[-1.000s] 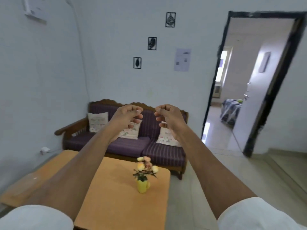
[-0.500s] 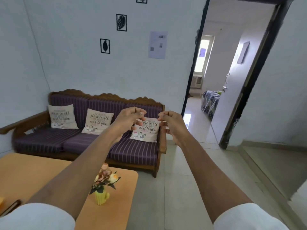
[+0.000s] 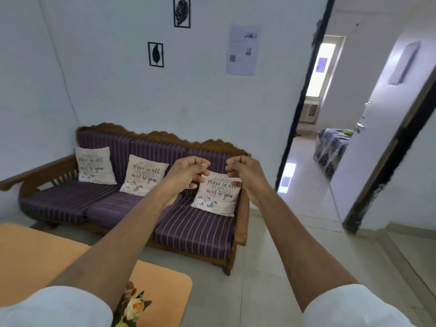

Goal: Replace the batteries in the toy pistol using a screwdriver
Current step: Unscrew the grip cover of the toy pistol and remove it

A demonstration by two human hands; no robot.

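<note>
Head view shows left hand (image 3: 186, 175) and right hand (image 3: 245, 173) raised, fingers curled, seemingly empty; no toy pistol or screwdriver visible, so direction is unknowable.

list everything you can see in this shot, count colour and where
sofa: 1, purple striped cushions in a brown wood frame, against the far wall
pillows: 3, cream with lettering, on the sofa seat
table: 1, orange, lower left
flowers: 1 bunch, yellow and cream, bottom edge on the table
leaf wall frames: 2, black, above the sofa
paper sheet: 1, white, on the wall by the doorway
door: 1, white, open, right
bed: 1, patterned cover, in the room beyond
left hand: curled, empty, raised
right hand: curled, empty, raised
No toy pistol, batteries or screwdriver in view.
</note>
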